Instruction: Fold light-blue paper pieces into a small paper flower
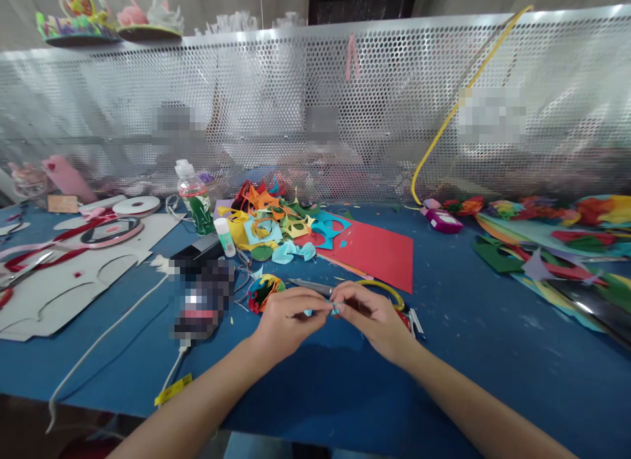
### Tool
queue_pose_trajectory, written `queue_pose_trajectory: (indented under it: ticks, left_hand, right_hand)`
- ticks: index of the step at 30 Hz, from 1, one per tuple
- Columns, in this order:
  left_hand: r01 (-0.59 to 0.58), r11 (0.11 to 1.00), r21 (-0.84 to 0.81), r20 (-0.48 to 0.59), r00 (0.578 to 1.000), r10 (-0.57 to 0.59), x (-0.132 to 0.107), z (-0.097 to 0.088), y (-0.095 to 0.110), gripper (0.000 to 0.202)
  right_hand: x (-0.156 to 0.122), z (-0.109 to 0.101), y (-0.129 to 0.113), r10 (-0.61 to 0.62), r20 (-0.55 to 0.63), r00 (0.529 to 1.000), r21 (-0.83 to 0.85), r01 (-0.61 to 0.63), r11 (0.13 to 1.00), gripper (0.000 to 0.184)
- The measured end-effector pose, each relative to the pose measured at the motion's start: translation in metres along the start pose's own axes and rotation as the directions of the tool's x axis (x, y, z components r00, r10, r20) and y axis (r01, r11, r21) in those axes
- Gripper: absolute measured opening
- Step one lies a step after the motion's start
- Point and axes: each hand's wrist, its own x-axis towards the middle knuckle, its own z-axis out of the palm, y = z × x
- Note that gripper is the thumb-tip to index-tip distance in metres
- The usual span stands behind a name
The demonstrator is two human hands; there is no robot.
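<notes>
Both my hands meet over the blue table (468,340), near its front middle. My left hand (288,321) and my right hand (367,317) are closed, pinching between their fingertips a tiny light blue foam piece (334,309). Just behind the hands lie scissors (315,287) with yellow-green handles (387,289), partly hidden by my right hand. A small multicoloured foam piece (263,292) sits left of my left hand.
A red sheet (377,252) and a heap of coloured foam scraps (269,219) lie behind the hands. A bottle (194,199), a glue stick (225,237), a blurred dark object (202,301) with a white cord, tape rolls (135,206) and grey card (59,288) fill the left; coloured scraps (542,248) the right. A perforated metal screen (315,110) backs the table.
</notes>
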Motion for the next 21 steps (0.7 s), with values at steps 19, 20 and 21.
queue_pose_trajectory:
  ticks: [19, 20, 21]
  left_hand:
    - [0.2, 0.973, -0.115, 0.014, 0.98, -0.2, -0.0003, 0.0025, -0.0014, 0.007]
    - [0.085, 0.993, -0.082, 0.001, 0.996, -0.085, 0.0001, 0.0012, -0.003, 0.008]
    - [-0.038, 0.998, -0.051, -0.002, 0.999, 0.038, 0.0004, -0.0002, -0.0051, 0.009]
  right_hand:
    - [0.0018, -0.0044, -0.0004, -0.013, 0.021, 1.0, -0.04, 0.014, 0.999, 0.013]
    - [0.0018, -0.0044, -0.0005, -0.012, 0.024, 1.0, -0.03, 0.013, 0.999, 0.013]
    - [0.0018, -0.0044, -0.0005, -0.011, 0.027, 1.0, -0.018, 0.012, 1.0, 0.014]
